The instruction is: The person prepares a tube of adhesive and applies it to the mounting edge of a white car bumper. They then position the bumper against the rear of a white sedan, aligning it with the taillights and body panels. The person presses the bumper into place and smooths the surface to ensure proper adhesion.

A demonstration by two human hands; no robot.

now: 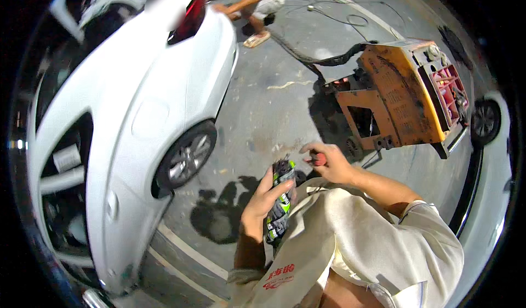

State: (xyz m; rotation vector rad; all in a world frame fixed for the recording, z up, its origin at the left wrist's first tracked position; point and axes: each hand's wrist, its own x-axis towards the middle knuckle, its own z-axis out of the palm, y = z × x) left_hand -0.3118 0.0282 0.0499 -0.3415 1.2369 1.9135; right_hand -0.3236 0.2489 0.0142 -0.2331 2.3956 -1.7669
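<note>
My left hand (269, 193) is closed around an elongated black and bright-green package (281, 212), held upright in front of my body, with a dark upper end. Just to its right, my right hand (331, 163) grips a small red-handled tool (318, 159); its tip is too small to make out. Both hands are in front of my light cream shirt, above the grey floor.
A white car (126, 105) stands on the left. A person (252, 4) squats at its rear. At the right is an orange wheeled machine (394, 94) with a red tray (446, 94), thick hoses and cables on the floor (263, 78). Another car (496, 198) is at the far right.
</note>
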